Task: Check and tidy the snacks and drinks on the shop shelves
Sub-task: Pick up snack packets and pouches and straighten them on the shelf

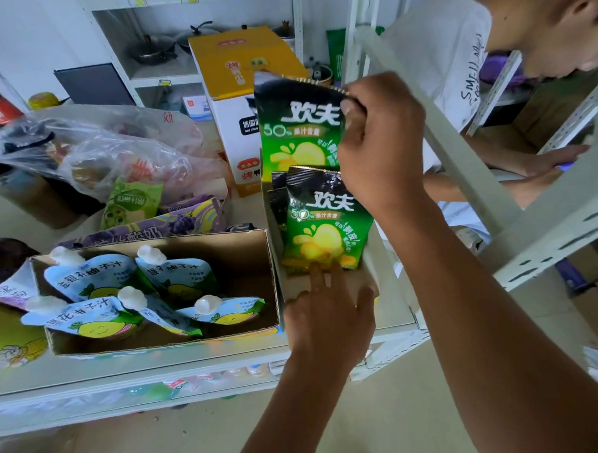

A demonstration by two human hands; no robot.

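Pinching glossy crinkled packet (298, 123), right hand (379, 137); left hand (329, 314) fingertip touching foil pack (325, 225).

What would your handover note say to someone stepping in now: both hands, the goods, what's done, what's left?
Right hand pinches the top edge of a green packet, raised above its display box.
Left hand, forefinger on the front packet standing in that box.
Done: several packets stand upright.
Left: seat the raised packet; straighten the juice pouches lying jumbled in the neighbouring carton.
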